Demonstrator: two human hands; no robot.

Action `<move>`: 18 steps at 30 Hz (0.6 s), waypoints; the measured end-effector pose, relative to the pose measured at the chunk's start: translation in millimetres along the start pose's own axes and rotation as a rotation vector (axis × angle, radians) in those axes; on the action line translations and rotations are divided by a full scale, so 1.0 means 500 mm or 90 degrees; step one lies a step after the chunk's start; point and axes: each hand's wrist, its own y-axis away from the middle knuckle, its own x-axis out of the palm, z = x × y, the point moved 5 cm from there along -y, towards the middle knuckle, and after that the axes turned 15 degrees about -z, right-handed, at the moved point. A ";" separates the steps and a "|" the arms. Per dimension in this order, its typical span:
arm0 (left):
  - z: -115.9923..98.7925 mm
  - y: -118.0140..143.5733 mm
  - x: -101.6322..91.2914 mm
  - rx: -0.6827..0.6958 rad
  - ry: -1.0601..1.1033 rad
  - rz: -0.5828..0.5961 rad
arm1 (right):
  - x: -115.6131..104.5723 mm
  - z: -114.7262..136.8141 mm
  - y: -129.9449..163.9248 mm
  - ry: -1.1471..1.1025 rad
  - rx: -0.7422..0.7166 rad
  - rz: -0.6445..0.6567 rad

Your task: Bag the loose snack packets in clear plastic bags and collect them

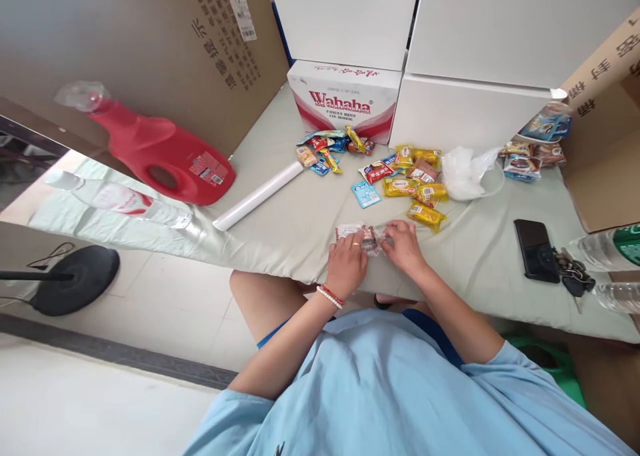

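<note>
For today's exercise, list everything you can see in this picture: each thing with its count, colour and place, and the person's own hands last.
Clear snack packet: one, reddish inside, under both hands at the table's near edge.
Yellow snack packets: several, middle of the table.
Mixed snack packets: a heap, many colours, before the Wahaha box.
Wahaha box: one, white and red, at the back.
White boxes: several, stacked at the back.
Plastic bag: one, clear, right of the yellow packets.
White roll: one, left of centre.
Red jug: one, lying far left.
Phone: one, black, right, beside keys.
Table: one, pale green cover.
Left hand: on the packet, ring and bracelets.
Right hand: on the packet.
</note>
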 end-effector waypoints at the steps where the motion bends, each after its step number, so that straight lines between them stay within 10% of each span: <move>1: 0.003 -0.002 0.002 -0.005 0.007 -0.011 | -0.003 0.004 0.003 -0.028 0.007 0.003; 13: 0.032 -0.008 -0.018 0.041 0.017 -0.110 | -0.023 0.118 -0.029 -0.210 0.027 -0.023; 18: 0.022 0.008 -0.005 0.143 0.069 -0.037 | 0.018 0.136 -0.038 -0.207 0.070 -0.005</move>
